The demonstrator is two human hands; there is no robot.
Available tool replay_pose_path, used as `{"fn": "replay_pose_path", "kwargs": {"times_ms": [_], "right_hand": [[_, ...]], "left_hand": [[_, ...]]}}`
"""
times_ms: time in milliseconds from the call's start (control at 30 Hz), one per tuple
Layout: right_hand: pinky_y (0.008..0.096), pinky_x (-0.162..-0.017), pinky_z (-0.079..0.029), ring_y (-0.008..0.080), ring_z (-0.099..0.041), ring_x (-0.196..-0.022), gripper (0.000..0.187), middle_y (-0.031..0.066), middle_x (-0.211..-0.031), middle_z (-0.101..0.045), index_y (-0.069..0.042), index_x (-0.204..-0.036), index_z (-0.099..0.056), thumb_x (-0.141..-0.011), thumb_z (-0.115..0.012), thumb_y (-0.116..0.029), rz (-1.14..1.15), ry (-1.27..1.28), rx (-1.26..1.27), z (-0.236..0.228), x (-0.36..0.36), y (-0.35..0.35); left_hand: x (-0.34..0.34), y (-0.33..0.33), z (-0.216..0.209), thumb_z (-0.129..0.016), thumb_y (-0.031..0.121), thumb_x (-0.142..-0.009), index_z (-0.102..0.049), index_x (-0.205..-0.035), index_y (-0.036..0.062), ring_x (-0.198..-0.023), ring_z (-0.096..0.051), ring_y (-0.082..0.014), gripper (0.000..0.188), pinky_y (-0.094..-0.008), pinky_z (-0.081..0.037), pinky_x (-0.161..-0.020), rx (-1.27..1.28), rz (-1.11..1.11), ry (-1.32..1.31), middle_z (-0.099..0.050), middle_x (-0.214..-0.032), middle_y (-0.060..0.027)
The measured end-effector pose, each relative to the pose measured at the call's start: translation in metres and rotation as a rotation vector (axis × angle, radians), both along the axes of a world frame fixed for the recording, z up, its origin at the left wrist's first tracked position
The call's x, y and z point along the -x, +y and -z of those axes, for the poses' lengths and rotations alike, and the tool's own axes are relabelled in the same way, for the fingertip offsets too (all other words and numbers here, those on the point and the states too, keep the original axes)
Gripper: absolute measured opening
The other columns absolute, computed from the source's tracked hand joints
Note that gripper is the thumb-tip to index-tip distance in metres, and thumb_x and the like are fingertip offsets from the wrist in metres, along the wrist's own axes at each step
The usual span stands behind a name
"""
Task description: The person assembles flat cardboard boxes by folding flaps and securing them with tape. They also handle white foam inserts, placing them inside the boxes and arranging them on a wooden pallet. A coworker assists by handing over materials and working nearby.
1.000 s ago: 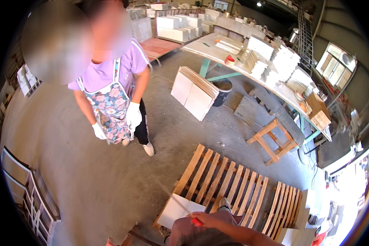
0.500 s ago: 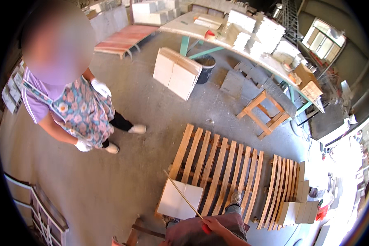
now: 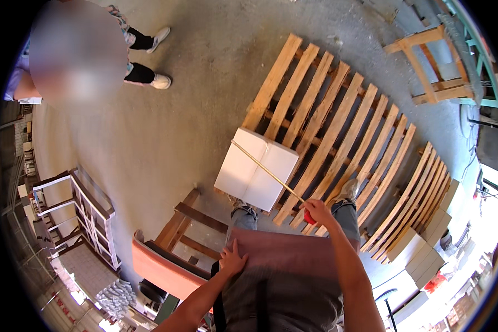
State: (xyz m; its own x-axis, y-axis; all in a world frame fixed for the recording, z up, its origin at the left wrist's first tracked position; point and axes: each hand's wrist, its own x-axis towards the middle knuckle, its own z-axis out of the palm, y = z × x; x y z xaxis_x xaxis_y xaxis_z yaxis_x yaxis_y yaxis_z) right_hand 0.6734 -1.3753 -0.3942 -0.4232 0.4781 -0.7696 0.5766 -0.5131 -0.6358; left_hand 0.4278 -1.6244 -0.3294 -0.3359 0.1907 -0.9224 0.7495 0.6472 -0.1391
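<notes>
The left hand (image 3: 234,259) now rests, fingers spread, on the apron (image 3: 290,249), while the right hand (image 3: 318,213) stays closed around the red end (image 3: 309,217) of the yellow strip (image 3: 268,171), whose tip now overlies the white panels (image 3: 246,185) at the pallet's (image 3: 273,81) near-left corner, apparently bringing strip to panels.

The red tape measure's (image 3: 309,218) yellow strip (image 3: 268,171) slants over a white box (image 3: 239,167)
</notes>
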Motion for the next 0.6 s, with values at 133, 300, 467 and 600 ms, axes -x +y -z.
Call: {"fn": "replay_pose_path", "kwargs": {"times_ms": [133, 300, 467, 600], "right_hand": [[0.0336, -0.065, -0.046, 0.0233, -0.061, -0.069, 0.030, 0.0142, -0.073, -0.063, -0.003, -0.082, -0.066, -0.088, -0.043, -0.021, -0.074, -0.014, -0.009, 0.086, 0.009, 0.011], [0.0350, -0.064, -0.046, 0.0266, -0.060, -0.069, 0.030, 0.0159, -0.075, -0.063, -0.004, -0.081, -0.066, -0.085, -0.044, -0.025, -0.127, -0.042, -0.042, 0.163, 0.030, 0.028], [0.0338, -0.061, -0.045, 0.0223, -0.060, -0.065, 0.030, 0.0140, -0.072, -0.063, -0.004, -0.081, -0.067, -0.085, -0.045, -0.024, -0.087, -0.026, -0.040, 0.208, 0.029, 0.038], [0.0330, -0.060, -0.044, 0.0202, -0.059, -0.063, 0.027, 0.0121, -0.070, -0.064, -0.004, -0.082, -0.067, -0.085, -0.051, -0.026, -0.033, -0.056, 0.039, 0.226, 0.002, 0.043]], "left_hand": [[-0.019, 0.005, 0.018, -0.052, 0.054, -0.077, -0.015, -0.140, 0.0209, -0.111, -0.037, -0.0420, 0.081, -0.0495, -0.038, -0.086, 0.002, 0.042, 0.077, -0.031, -0.126, -0.0267], [-0.029, 0.003, 0.028, -0.053, 0.053, -0.076, -0.019, -0.140, 0.0190, -0.106, -0.039, -0.0414, 0.079, -0.0492, -0.037, -0.085, -0.035, 0.049, 0.133, -0.034, -0.120, -0.0277], [-0.033, 0.000, 0.033, -0.054, 0.053, -0.076, -0.020, -0.139, 0.0190, -0.102, -0.040, -0.0415, 0.080, -0.0483, -0.037, -0.083, -0.043, 0.061, 0.153, -0.035, -0.117, -0.0278], [-0.034, -0.002, 0.038, -0.057, 0.052, -0.074, -0.020, -0.139, 0.0196, -0.099, -0.041, -0.0409, 0.081, -0.0478, -0.037, -0.082, -0.050, 0.109, 0.180, -0.036, -0.115, -0.0267]]}}
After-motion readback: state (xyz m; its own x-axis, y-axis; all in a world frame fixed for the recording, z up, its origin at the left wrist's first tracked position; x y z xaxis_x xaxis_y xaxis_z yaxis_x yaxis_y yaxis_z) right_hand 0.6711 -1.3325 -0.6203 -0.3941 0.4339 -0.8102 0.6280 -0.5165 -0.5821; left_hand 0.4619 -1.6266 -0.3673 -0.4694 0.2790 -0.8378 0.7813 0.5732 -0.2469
